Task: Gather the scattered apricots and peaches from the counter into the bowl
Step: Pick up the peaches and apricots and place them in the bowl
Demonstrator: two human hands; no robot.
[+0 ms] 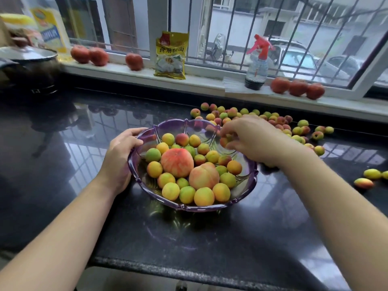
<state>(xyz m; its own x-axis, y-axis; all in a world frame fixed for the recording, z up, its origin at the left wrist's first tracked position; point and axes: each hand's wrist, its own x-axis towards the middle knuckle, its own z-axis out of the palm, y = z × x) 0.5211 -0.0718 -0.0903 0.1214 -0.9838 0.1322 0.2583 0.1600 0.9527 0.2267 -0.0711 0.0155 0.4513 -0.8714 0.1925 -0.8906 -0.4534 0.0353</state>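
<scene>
Your left hand (121,152) is gripping the scalloped purple glassy bowl (249,175); your right hand (249,139) is pinching small round apricots (225,140) above it.

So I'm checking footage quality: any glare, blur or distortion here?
Head view: window bars reflect as glare on the glossy black counter; the right hand over the bowl is slightly motion-blurred; the windowsill bows from wide-angle distortion.

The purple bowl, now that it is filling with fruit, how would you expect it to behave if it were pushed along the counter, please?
The purple bowl would probably slide easily: the black counter looks glossy. It likely feels heavy, holding two peaches and many apricots. Its thin translucent wall may flex or crack, which may be why the left hand holds the rim.
</scene>
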